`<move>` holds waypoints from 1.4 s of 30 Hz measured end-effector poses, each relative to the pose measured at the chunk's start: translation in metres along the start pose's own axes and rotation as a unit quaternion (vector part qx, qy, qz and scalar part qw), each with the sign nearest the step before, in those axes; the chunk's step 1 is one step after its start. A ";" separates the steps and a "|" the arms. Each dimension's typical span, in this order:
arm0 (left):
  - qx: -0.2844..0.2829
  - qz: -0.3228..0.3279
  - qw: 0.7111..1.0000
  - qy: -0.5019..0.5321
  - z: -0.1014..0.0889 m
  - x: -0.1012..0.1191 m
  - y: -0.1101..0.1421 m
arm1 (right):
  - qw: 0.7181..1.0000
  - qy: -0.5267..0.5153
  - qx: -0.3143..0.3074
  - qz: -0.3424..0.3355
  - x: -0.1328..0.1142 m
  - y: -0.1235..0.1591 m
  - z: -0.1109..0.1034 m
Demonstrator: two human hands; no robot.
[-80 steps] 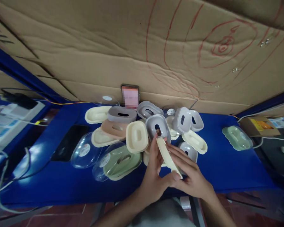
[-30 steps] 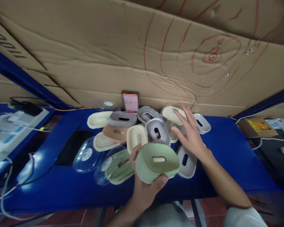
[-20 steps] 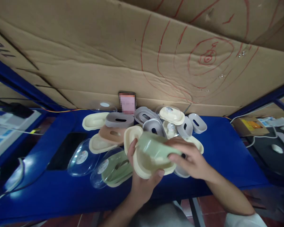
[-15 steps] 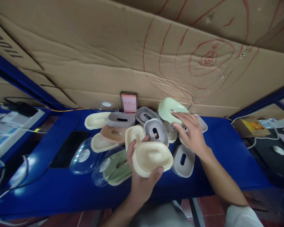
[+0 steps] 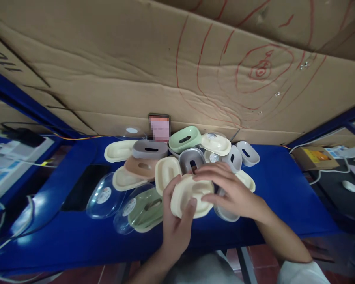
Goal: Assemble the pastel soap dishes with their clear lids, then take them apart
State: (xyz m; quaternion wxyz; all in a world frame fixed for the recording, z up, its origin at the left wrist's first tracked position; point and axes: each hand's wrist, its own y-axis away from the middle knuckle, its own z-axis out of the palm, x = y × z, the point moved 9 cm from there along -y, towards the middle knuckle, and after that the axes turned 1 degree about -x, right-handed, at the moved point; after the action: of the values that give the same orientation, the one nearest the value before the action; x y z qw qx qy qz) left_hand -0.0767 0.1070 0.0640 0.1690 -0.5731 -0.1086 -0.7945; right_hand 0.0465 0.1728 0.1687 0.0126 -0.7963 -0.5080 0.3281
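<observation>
1. On my feed, the left hand (image 5: pixel 177 225) grasped the tray (image 5: pixel 185 192), fingers round its side and thumb pressed inside, holding it open face up above the table (image 5: pixel 281 197)
2. The right hand (image 5: pixel 229 187) arched over the tray, fingertips near its far rim; I couldn't tell whether they gripped
3. With that second hold uncertain, I judged that a slip of the left thumb could tip the tray
4. The tub (image 5: pixel 227 215) showed just below the right hand, where a dropped wrist could knock it
5. Behind the tray sat the dish (image 5: pixel 167 173) and the grey box (image 5: pixel 191 157); held too low, the tray could jostle both
6. Farther back, the green box (image 5: pixel 185 138) was crowded beside the lid (image 5: pixel 215 144), liable to slide if nudged
7. The phone (image 5: pixel 160 128) stood by the cardboard (image 5: pixel 106 59); a shove to the back row could topple it
</observation>
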 end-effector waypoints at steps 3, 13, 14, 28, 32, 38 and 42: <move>0.060 -0.039 0.996 0.053 -0.009 -0.005 -0.002 | 0.996 0.065 -0.052 -0.036 -0.012 0.004 0.020; 0.001 0.295 0.900 -0.320 -0.038 0.075 0.023 | 0.938 0.336 0.050 0.073 0.088 -0.022 -0.028; 0.004 0.323 0.861 -0.393 -0.046 0.077 0.032 | 0.931 0.351 0.051 0.085 0.098 -0.018 -0.035; -0.051 0.259 0.721 -0.640 -0.128 0.008 0.039 | 0.954 0.229 0.050 0.185 0.025 0.178 0.062; -0.060 0.275 0.703 -0.653 -0.118 0.006 0.029 | 0.957 0.214 0.040 0.193 0.009 0.194 0.076; -0.095 0.367 0.719 -0.582 -0.078 0.016 0.079 | 0.971 0.160 0.005 0.179 -0.014 0.208 0.076; -0.219 0.356 0.703 -0.576 -0.034 -0.010 0.106 | 0.970 0.157 0.030 0.182 -0.017 0.214 0.086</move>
State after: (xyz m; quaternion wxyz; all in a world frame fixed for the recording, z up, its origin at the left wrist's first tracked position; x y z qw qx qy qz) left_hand -0.0620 -0.0015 0.0419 0.2134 -0.9360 0.2039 -0.1919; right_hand 0.1670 0.0287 0.0342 0.0562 -0.9161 -0.3359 0.2114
